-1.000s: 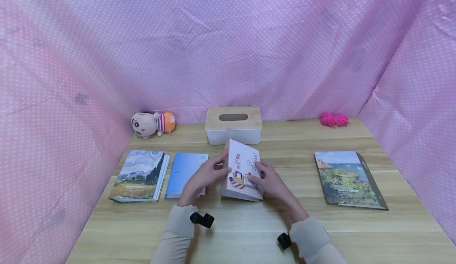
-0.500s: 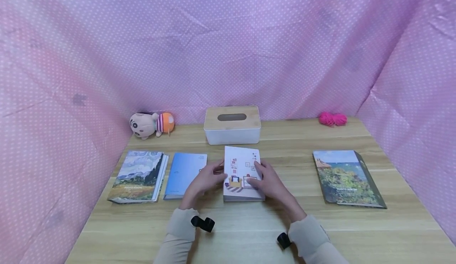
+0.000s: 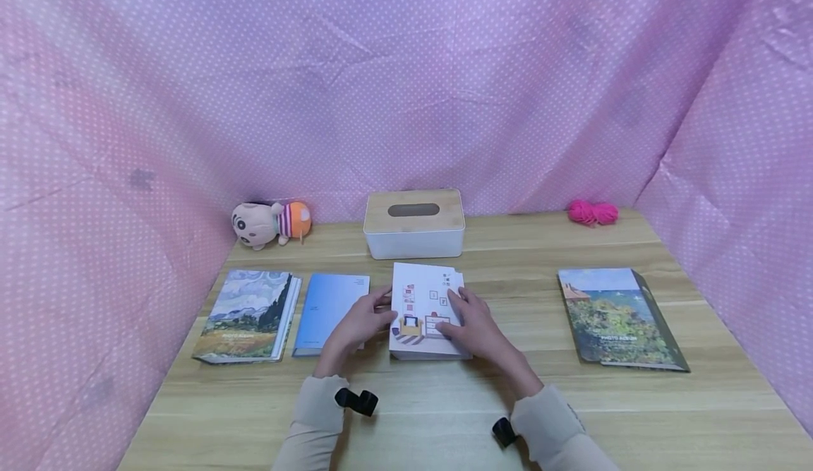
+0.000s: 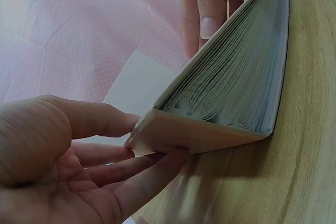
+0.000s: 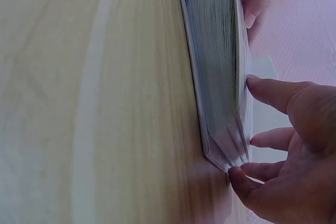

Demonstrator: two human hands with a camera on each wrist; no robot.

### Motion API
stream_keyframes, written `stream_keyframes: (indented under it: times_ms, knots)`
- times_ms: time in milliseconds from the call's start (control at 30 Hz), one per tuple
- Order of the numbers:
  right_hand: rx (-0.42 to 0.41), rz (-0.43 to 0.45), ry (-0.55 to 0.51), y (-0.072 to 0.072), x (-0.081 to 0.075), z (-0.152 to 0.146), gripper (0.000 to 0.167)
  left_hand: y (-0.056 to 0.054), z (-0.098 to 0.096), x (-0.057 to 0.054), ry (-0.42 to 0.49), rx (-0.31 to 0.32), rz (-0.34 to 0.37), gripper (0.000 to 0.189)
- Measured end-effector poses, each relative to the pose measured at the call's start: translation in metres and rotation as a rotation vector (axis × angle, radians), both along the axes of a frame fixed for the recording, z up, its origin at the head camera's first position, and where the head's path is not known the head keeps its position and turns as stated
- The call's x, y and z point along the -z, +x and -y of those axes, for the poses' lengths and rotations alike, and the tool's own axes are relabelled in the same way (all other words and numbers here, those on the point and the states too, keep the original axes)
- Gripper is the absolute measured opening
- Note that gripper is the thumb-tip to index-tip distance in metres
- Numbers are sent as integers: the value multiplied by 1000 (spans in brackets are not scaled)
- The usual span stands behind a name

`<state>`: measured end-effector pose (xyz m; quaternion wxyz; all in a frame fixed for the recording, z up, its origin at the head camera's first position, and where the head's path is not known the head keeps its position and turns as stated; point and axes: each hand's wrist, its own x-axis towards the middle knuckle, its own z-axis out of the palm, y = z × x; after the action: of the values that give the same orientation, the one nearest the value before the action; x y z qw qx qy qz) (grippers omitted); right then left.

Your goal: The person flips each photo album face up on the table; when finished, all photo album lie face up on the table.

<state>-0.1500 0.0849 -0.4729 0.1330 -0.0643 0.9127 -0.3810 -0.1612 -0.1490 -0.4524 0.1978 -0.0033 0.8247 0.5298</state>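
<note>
A thick white photo album with a cartoon room drawing on its cover lies at the middle of the table. My left hand holds its spine side, thumb at the cover's edge and fingers against the spine. On the opposite side my right hand holds the album, thumb on the cover and fingers at the edge of the pages. Between the covers the many pages show as a wedge. A blue album lies just left, partly behind my left hand.
A landscape-covered photo album lies at far left, another garden-covered album at right. Along the back are a plush doll, a tissue box with a wooden lid and a pink yarn skein. Pink dotted cloth hangs behind.
The white album came down from a tilt to lie flat, then shifted slightly left. Both hands stayed at its sides and moved with it.
</note>
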Motion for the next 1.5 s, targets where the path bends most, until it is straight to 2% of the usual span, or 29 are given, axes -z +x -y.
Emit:
stream_keyframes:
  times_ms: [100, 267, 500, 567, 733, 800, 900, 1067, 1333, 1500]
  knots:
    - [3, 9, -2, 1, 1, 0, 74, 0, 0, 1, -6, -2, -3, 59]
    - [7, 4, -25, 2, 2, -2, 72, 1, -2, -1, -75, -31, -32, 55]
    - [31, -21, -98, 5, -4, -11, 64, 3, -6, -11, -188, -102, -98, 55]
    - [41, -21, -120, 6, -6, -17, 62, 3, -11, -13, -229, -133, -136, 55]
    - [43, -63, -139, 8, -9, -34, 57, 5, -26, -19, -296, -236, -293, 51]
    - [43, -97, -139, 9, -9, -42, 55, 6, -35, -21, -297, -269, -367, 49]
    - [43, -145, -145, 11, -10, -55, 54, 8, -49, -23, -272, -295, -426, 45]
    - [49, -182, -115, 16, -9, -80, 59, 9, -75, -21, -165, -262, -445, 41]
    - [118, -191, -96, 24, -11, -129, 65, 12, -124, -12, -20, -96, -440, 45]
    - [160, -257, -55, 29, -19, -158, 62, 14, -157, -3, 79, -17, -411, 50]
